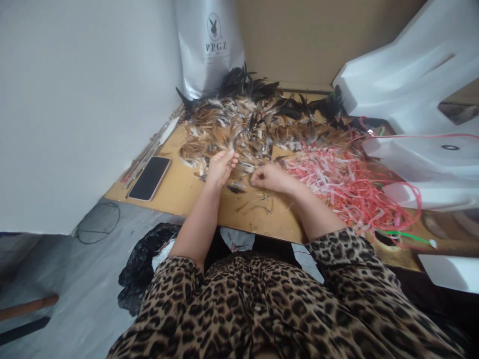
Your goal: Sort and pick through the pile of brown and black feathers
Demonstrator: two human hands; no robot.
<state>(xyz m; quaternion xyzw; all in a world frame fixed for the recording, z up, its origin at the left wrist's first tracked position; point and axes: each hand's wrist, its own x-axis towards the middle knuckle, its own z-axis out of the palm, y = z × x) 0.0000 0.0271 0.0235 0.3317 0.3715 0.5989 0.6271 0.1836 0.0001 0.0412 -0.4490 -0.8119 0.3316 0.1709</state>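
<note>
In the head view, both forearms reach forward over the table's [258, 217] near edge, the left hand [222, 168] raised a little with its thumb side up, the right hand [272, 178] lower and turned inward, palm down. A silvery bag [209, 65] at the table's far left corner reads "PPGZ" beneath an oval rabbit-head logo; the smaller lines are illegible. The left thumb and forefinger are pinched together in front of the brown feathers [258, 127]; blur hides whether they grip one. The right fingers curl toward the thumb, and I cannot tell if they hold anything. The feathers spread from the table's middle to its far edge; pink and white strips [329, 179] heap toward its right, and a phone [149, 178] lies by its left edge.
</note>
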